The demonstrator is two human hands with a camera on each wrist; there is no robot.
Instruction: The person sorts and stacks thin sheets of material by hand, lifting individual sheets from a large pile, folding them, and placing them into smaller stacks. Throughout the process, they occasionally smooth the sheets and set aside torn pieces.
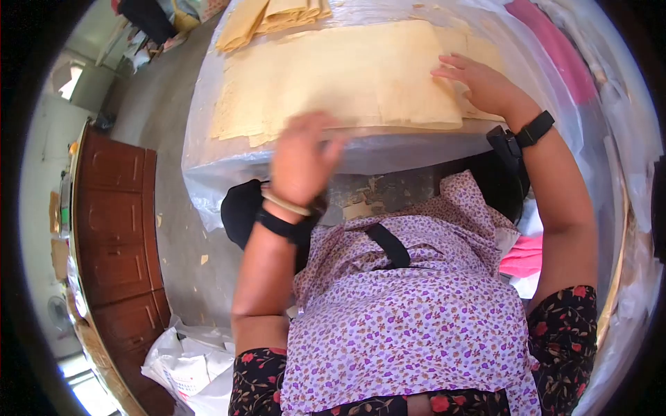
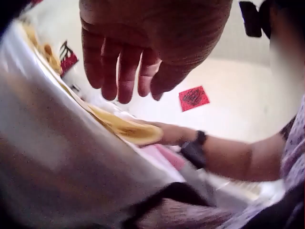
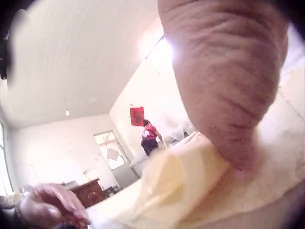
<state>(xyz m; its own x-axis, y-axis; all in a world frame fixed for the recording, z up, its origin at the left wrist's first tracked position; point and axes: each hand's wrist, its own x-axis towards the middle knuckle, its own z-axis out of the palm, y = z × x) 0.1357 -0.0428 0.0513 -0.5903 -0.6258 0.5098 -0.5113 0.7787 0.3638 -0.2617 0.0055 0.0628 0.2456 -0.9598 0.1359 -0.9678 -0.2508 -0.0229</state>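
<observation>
Thin pale-yellow sheets (image 1: 312, 76) lie layered on a plastic-covered table, with a folded-over part (image 1: 416, 90) at their right end. My right hand (image 1: 479, 82) rests on that right end, its fingers stretched out over the fold. In the right wrist view, the sheet (image 3: 190, 176) bulges up in a soft fold beside this hand. My left hand (image 1: 305, 156) is blurred, raised near the front edge of the sheets. The left wrist view shows that hand (image 2: 143, 52) with long, straight fingers and nothing in them.
More folded yellow sheets (image 1: 274, 19) lie at the table's far left. Clear plastic (image 1: 229, 163) hangs over the front edge. Brown cabinets (image 1: 114, 215) and a white sack (image 1: 187, 367) stand on the left. A person (image 3: 150, 137) is across the room.
</observation>
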